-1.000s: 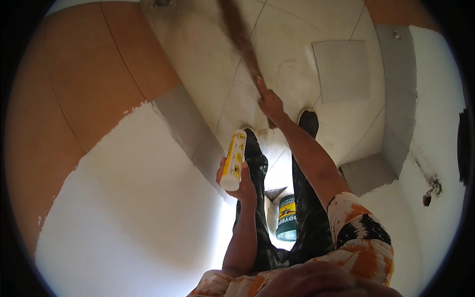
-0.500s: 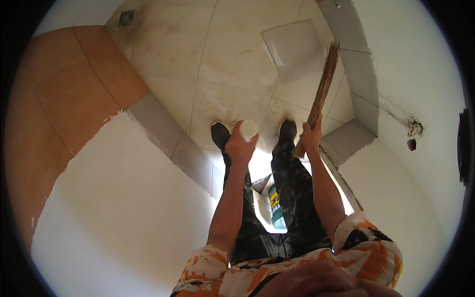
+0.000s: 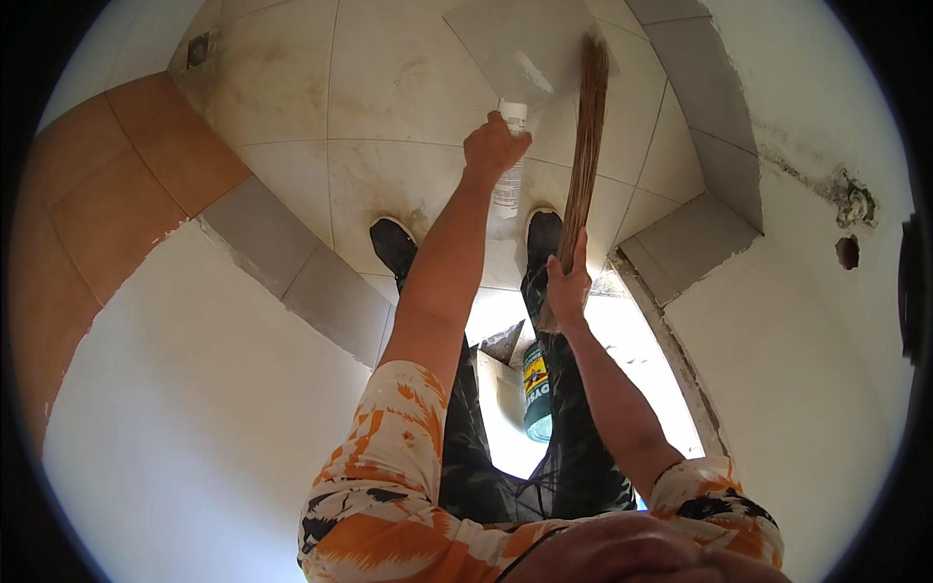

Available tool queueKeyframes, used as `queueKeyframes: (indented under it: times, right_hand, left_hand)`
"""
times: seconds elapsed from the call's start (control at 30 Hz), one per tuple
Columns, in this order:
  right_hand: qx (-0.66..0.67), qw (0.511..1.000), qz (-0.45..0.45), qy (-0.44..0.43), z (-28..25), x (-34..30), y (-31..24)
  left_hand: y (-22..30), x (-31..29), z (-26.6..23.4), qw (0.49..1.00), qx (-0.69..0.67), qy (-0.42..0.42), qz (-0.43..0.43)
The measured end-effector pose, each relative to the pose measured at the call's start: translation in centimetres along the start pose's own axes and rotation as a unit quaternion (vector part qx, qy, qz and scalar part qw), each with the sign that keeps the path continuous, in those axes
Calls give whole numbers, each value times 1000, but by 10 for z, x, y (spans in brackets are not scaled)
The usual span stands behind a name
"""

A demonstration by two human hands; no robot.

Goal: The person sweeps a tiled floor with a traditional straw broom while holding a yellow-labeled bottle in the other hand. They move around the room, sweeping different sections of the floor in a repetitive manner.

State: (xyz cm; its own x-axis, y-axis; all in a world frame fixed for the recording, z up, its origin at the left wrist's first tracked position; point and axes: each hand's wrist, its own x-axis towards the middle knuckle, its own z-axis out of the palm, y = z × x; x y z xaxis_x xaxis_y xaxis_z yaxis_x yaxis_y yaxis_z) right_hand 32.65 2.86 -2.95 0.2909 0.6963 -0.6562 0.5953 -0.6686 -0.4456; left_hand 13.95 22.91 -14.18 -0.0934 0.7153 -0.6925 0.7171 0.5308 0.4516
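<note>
Bottle (image 3: 507, 192) has moved farther out since the earlier frame: my left fingers (image 3: 496, 126) curl round it, over the floor (image 3: 398, 87), left of the broom (image 3: 585, 146). Right fingers (image 3: 580, 255) grip the broom toward its near end.

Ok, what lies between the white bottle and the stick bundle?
In the head view, tiled floor with a joint line shows between the bottle and stick bundle; farther up, part of a grey slab.
</note>
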Motion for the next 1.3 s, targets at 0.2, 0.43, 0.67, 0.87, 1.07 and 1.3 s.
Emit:
queueKeyframes:
  times: [0.2,0.43,0.67,0.87,1.07,1.3]
  right_hand:
    - [64,994,87,-16,22,-72,11]
    - [-29,994,1,-109,28,-37,34]
    - [70,996,51,5,-11,-30,2]
    - [18,997,66,-33,-13,-90,-44]
    - [34,999,31,-26,-6,-142,-16]
    - [203,970,123,-63,-49,-54,5]
  left_hand:
    - [-1,-38,-25,999,10,32,7]
    - [-49,-144,-48,975,-107,186,-64]
    - [-104,-270,-23,891,-341,300,-29]
    - [-109,-293,-9,802,-455,382,-66]
    - [-119,-275,-5,780,-478,399,-63]
    - [-122,-269,-13,785,-483,383,-58]
